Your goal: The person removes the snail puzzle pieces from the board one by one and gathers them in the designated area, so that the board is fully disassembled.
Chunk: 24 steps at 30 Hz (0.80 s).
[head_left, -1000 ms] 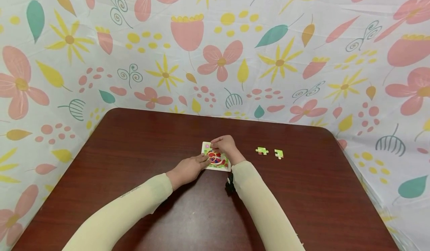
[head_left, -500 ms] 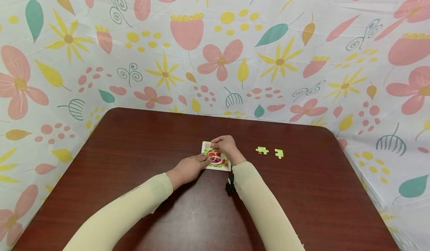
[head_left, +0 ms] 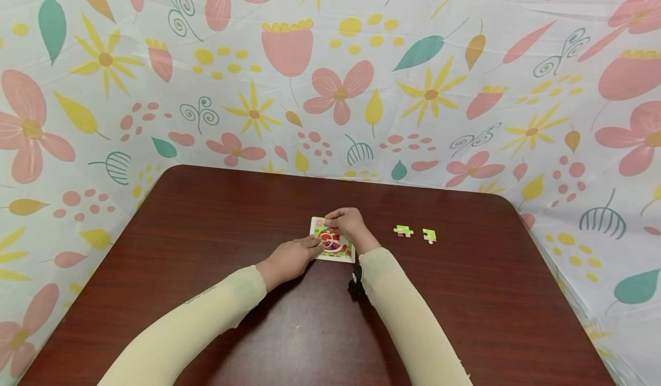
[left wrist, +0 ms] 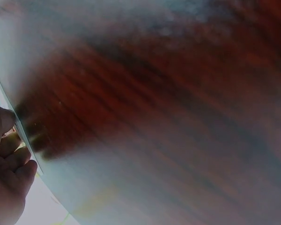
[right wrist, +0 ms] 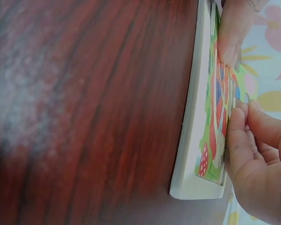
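Observation:
A small framed jigsaw puzzle (head_left: pixel 335 257) with a red, blue and green picture lies flat on the table. At its left side my left hand (head_left: pixel 289 260) holds it: fingertips (right wrist: pixel 228 52) press on the picture in the right wrist view. The left wrist view shows curled fingers (left wrist: pixel 19 161) at the frame's edge. Over the far part of the puzzle, my right hand (head_left: pixel 347 223) pinches a green jigsaw piece (right wrist: pixel 247 83) with a pink patch, tilted up from the picture. How far it sits in the picture is hidden by the fingers.
Two loose green jigsaw pieces, a left one (head_left: pixel 403 231) and a right one (head_left: pixel 429 236), lie right of the puzzle. The dark wooden table (head_left: pixel 232 202) ends at a flower-print cloth (head_left: pixel 341 47). A black object (head_left: pixel 356 285) shows by the right sleeve.
Both hands stay nearly in place at the puzzle. The right forearm and the black object by the sleeve have shifted very slightly right. The two loose pieces lie as before.

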Tool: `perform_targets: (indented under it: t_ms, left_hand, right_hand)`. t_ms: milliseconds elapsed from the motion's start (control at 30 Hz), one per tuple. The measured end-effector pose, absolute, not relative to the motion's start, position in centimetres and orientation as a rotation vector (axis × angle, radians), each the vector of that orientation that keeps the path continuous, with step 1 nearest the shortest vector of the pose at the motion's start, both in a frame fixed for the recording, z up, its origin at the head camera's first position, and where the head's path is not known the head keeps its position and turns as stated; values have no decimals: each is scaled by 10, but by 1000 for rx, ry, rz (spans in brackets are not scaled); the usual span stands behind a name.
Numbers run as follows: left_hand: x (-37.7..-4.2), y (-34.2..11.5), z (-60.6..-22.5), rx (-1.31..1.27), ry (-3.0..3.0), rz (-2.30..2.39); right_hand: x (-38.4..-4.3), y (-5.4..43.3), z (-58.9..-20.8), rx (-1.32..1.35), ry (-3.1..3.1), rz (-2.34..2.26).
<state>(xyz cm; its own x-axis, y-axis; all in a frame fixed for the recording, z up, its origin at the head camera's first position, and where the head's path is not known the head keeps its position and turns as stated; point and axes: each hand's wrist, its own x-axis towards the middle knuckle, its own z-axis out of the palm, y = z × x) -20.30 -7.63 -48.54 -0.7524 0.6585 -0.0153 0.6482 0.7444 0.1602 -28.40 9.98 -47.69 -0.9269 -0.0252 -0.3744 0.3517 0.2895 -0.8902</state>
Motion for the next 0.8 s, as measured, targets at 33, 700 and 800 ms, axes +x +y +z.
perform_targets:
  t_ms: [33, 700, 800]
  left_hand:
    - [-203, -76, -486, 1077, 2870, 225]
    - [-205, -77, -488, 1057, 2885, 258]
    - [-205, -78, -488, 1072, 2895, 252]
  right_hand:
    - [-284, 100, -477, 301, 2239, -1686]
    - [-275, 147, -462, 290, 2283, -1629]
    - [-275, 158, -461, 299, 2288, -1619]
